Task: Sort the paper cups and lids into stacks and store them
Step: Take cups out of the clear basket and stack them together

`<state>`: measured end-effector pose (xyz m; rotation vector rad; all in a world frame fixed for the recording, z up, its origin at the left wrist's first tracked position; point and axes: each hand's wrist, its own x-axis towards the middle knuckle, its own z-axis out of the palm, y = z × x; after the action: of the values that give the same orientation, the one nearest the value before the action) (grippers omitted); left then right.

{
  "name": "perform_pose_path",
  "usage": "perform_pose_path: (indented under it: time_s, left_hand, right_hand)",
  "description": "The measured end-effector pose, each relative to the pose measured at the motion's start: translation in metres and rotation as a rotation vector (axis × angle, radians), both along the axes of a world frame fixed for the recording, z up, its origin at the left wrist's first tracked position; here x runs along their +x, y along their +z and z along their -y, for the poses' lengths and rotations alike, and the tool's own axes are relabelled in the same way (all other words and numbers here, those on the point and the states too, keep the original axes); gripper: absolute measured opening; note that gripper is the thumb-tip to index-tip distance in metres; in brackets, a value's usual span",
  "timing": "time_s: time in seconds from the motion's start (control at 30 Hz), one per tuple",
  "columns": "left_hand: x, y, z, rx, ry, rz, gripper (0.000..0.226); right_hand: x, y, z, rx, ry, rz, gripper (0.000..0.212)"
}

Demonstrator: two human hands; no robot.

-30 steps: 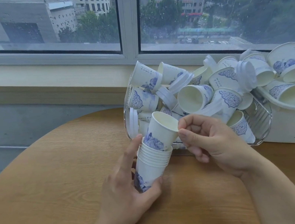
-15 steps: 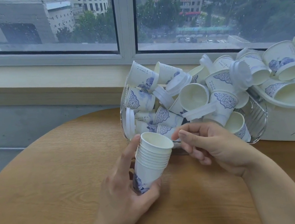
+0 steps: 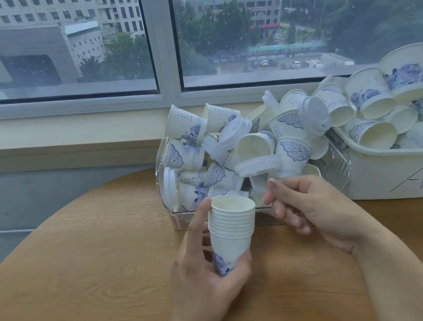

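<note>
We note a round wooden table filling the lower frame, set against a sill beneath a rain-spotted window that spans the top and looks onto city buildings.

At centre frame, a clear plastic bin stands on the table. It holds a loose heap of paper cups, white with blue print, lying at all angles, with white lids mixed among them; one lid stands on edge against the bin's left wall.

Just below the bin, at lower centre, the left hand grips a nested stack of cups, mouth up and tilted slightly, thumb curled round the base on the right, index finger extended up the left side. The stack is held above the table, in front of the bin's near wall.

Right of the stack, the right hand hovers at the bin's near edge, fingers loosely curled and holding nothing that we can see.

At right frame, a white tub marked "A" stands just beside the clear bin, piled with more cups.
</note>
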<state>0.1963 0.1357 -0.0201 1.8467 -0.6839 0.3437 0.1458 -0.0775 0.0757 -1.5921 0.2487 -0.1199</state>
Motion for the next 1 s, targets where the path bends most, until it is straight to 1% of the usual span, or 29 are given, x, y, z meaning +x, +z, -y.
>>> perform_pose_path:
  time_s: [0.07,0.1,0.17,0.2,0.23,0.3,0.37,0.5,0.6,0.73,0.87,0.93,1.0]
  left_hand:
    - [-0.001,0.001,0.01,-0.02,0.017,-0.006,0.099]
    - [-0.001,0.001,0.014,-0.02,0.024,-0.008,0.099]
    - [-0.002,0.001,0.018,-0.011,0.028,-0.014,0.096]
    - [-0.002,0.001,0.018,-0.003,0.026,-0.011,0.095]
    - [-0.002,0.0,0.017,0.007,0.021,-0.006,0.093]
    - [0.0,-0.001,0.014,0.027,0.017,-0.004,0.092]
    - [0.002,-0.002,0.009,0.035,0.021,-0.01,0.091]
    - [0.0,-0.003,0.003,0.041,0.039,0.008,0.095]
    - [0.001,-0.004,-0.001,0.029,0.052,0.018,0.096]
    - [0.004,-0.007,-0.005,0.016,0.07,-0.011,0.095]
    - [0.006,-0.008,-0.007,0.032,0.068,-0.027,0.095]
    - [0.007,-0.01,-0.007,0.041,0.065,-0.042,0.095]
    - [0.007,-0.011,-0.006,0.038,0.046,-0.061,0.095]
  right_hand:
    - [-0.001,0.0,0.001,-0.066,-0.076,0.126,0.028]
    - [-0.001,0.0,0.001,-0.147,-0.15,0.205,0.023]
    - [0.002,0.0,0.004,-0.391,-0.314,0.321,0.013]
    - [0.004,-0.002,0.005,-0.493,-0.356,0.348,0.015]
    - [0.007,-0.005,0.006,-0.576,-0.374,0.359,0.023]
    - [0.012,-0.014,0.009,-0.691,-0.384,0.344,0.036]
    - [0.016,-0.022,0.01,-0.775,-0.39,0.331,0.035]
    - [0.02,-0.028,0.009,-0.797,-0.403,0.393,0.021]
    - [0.023,-0.03,-0.003,-0.839,-0.392,0.425,0.019]
    - [0.03,-0.038,-0.018,-0.877,-0.359,0.41,0.025]
    - [0.035,-0.047,-0.023,-0.832,-0.152,0.342,0.042]
    - [0.035,-0.05,-0.024,-0.854,-0.113,0.306,0.044]
    - [0.035,-0.051,-0.024,-0.869,-0.12,0.293,0.041]
